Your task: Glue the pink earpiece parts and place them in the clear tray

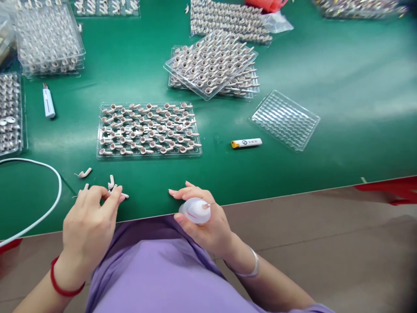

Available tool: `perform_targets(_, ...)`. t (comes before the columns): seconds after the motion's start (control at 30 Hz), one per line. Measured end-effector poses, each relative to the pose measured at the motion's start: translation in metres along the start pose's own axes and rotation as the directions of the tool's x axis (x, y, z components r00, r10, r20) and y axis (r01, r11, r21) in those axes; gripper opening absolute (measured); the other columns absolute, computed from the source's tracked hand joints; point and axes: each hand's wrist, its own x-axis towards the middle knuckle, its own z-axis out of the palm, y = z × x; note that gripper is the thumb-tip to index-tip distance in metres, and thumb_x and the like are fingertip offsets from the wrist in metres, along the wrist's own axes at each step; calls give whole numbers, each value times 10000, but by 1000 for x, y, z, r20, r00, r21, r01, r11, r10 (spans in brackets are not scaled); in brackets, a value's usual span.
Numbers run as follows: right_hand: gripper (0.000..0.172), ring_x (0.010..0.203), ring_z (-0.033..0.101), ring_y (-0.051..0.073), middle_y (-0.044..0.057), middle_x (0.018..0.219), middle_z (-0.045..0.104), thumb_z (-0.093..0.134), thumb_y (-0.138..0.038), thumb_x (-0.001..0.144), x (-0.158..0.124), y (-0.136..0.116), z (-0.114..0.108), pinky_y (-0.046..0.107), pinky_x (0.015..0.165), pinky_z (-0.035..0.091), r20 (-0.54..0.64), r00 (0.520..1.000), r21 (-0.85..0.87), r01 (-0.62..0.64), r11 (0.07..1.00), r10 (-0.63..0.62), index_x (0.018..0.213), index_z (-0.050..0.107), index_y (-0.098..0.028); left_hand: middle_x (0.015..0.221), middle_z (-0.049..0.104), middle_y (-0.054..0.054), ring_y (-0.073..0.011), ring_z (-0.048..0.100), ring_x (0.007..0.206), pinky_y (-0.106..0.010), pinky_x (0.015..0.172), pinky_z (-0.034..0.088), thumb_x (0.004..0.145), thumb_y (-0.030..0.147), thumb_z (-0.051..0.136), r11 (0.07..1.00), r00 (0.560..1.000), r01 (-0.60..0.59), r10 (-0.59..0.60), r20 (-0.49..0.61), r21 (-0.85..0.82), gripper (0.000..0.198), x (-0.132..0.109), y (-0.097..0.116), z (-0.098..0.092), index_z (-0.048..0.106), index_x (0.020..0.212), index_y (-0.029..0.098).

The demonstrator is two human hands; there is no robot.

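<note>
My left hand (89, 219) is at the table's front edge, fingers bent down and pinched at a small white earbud shell (113, 189); the fingertips partly hide it. Close by lie more loose earbud shells, one of them (84, 173) with a thin wire end. My right hand (208, 221) is wrapped round a small translucent squeeze bottle (195, 210) with a thin needle tip, which points right. Beyond both hands, a clear plastic tray (149, 156) holds rows of the same shells, stems mostly to the right.
Stacked filled trays (211, 65) stand at the back middle, others (48, 39) at back left. A clear tray (286, 119) with no parts lies right of a white lighter (246, 143). A small cutter-like tool (48, 102) and a white cable (52, 167) are at left.
</note>
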Motion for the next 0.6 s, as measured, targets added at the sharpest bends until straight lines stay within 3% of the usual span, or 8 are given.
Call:
perform_targets(0.13, 263, 878, 696, 207, 62, 959, 678, 618, -299, 886, -1, -2, 6, 517, 958, 527, -44, 998, 127, -32, 991, 37, 1095, 481, -217, 799, 649, -51, -181, 561, 666, -300, 614, 431, 882, 207, 635, 998, 1000, 17, -18, -8, -52, 105, -4, 4, 1, 720, 893, 145)
perform_targets(0.23, 267, 832, 655, 184, 53, 927, 633, 635, -272, 870, 2, -5, 14, 382, 777, 583, -19, 998, 214, -54, 975, 59, 1084, 482, -227, 911, 701, -73, -198, 638, 765, -309, 718, 479, 865, 183, 657, 992, 1000, 22, -24, -11, -125, 97, -12, 7, 1, 692, 923, 113)
perform_targets(0.33, 291, 782, 607, 158, 40, 933, 572, 643, -253, 861, 6, -10, 21, 314, 686, 553, 37, 997, 221, -76, 972, 69, 1095, 472, -234, 888, 711, -71, -205, 667, 780, -313, 755, 491, 868, 159, 650, 989, 1000, 12, -13, -9, -150, 138, -17, 11, -1, 682, 987, 96)
perform_targets(0.47, 427, 705, 549, 114, 28, 978, 499, 623, -216, 855, 10, -16, 21, 259, 623, 513, 116, 987, 270, -136, 953, 108, 1187, 357, -248, 879, 707, -66, -152, 669, 687, -266, 648, 476, 855, 122, 666, 989, 997, 42, -51, -63, -139, 214, -25, 15, -8, 686, 1067, 104)
perform_targets(0.6, 472, 743, 539, 127, 50, 1004, 491, 584, -169, 848, 8, -19, 17, 259, 645, 513, 271, 959, 240, -152, 959, 85, 1234, 319, -227, 998, 742, -85, -165, 711, 781, -262, 732, 498, 813, 95, 715, 971, 990, 55, -83, -110, -231, 239, -37, 15, -10, 700, 1049, 127)
